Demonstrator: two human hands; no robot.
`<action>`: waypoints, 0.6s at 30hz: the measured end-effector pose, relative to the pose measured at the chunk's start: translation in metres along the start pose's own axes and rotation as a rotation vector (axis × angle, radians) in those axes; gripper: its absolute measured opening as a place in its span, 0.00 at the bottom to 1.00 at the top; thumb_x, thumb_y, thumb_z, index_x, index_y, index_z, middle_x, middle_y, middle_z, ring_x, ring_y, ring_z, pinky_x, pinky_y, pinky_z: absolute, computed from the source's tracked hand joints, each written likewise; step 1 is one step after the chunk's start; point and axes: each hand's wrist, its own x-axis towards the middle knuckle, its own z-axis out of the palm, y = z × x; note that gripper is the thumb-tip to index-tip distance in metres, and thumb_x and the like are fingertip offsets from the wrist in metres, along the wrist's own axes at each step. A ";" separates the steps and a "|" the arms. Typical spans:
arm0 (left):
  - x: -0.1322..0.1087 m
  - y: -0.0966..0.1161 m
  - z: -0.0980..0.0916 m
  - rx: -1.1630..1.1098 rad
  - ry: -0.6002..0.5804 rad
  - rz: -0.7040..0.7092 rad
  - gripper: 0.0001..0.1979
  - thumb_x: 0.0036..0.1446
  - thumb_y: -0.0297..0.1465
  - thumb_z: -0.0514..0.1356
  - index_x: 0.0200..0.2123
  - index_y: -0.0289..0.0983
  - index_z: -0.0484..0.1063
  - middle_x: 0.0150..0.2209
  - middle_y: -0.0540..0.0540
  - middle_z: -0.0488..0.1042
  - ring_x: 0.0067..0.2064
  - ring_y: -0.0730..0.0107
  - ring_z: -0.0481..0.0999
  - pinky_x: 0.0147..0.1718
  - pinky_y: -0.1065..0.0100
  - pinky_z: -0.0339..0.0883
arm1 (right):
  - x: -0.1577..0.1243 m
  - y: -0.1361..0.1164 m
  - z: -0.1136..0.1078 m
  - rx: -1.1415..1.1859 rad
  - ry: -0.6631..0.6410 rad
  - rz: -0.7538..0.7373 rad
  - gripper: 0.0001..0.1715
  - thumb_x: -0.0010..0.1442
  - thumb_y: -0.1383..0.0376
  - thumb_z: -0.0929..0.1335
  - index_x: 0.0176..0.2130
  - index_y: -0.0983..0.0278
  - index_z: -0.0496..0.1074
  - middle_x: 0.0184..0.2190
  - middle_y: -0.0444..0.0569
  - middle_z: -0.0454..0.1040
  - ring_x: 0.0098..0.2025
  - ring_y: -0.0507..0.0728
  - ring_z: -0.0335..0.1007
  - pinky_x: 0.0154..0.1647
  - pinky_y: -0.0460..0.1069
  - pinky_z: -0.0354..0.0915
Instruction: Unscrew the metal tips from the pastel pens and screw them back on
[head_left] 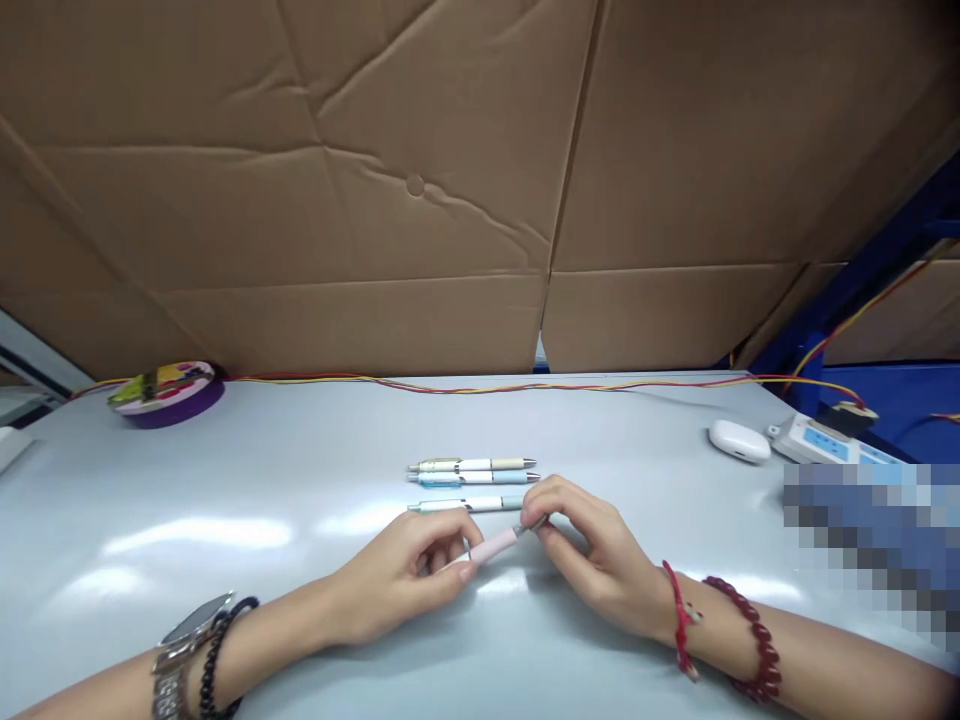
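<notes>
Both hands meet over a pink pen (495, 546) low on the pale grey table (300, 480). My left hand (409, 580) wraps its fingers round the pen's barrel. My right hand (592, 550) pinches the metal tip end of the same pen between thumb and fingers. Just beyond the hands lie three pens side by side: a cream pen (472, 464), a light blue pen (472, 478) and a pale green pen (461, 505), the last partly hidden by my fingers. A watch and dark bead bracelet sit on my left wrist, red cord and red beads on my right.
A purple round tin (166, 395) with yellow bits stands at the back left. A white earbud case (739, 440) and a white-and-blue power strip (825, 440) lie at the right. A red-yellow twisted cable (487, 385) runs along the back edge under a cardboard wall (420, 180).
</notes>
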 end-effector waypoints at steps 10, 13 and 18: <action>-0.004 -0.003 0.004 0.105 0.049 0.088 0.16 0.65 0.35 0.50 0.56 0.45 0.59 0.26 0.56 0.63 0.24 0.75 0.58 0.24 0.75 0.52 | -0.003 -0.001 0.000 0.050 0.011 0.043 0.05 0.61 0.71 0.64 0.37 0.62 0.68 0.31 0.47 0.72 0.33 0.53 0.69 0.34 0.48 0.67; -0.005 0.000 0.004 0.208 0.046 0.154 0.17 0.67 0.32 0.48 0.57 0.50 0.60 0.31 0.55 0.70 0.27 0.74 0.62 0.28 0.75 0.56 | -0.004 -0.001 0.000 0.101 0.010 0.067 0.04 0.61 0.70 0.65 0.36 0.62 0.68 0.31 0.47 0.73 0.34 0.53 0.70 0.35 0.48 0.68; -0.005 0.000 0.003 0.253 0.023 0.191 0.18 0.66 0.30 0.48 0.58 0.49 0.60 0.34 0.54 0.73 0.28 0.73 0.65 0.31 0.75 0.58 | -0.005 -0.002 0.001 0.108 0.018 0.022 0.04 0.61 0.71 0.65 0.36 0.62 0.68 0.32 0.48 0.75 0.34 0.53 0.72 0.35 0.48 0.69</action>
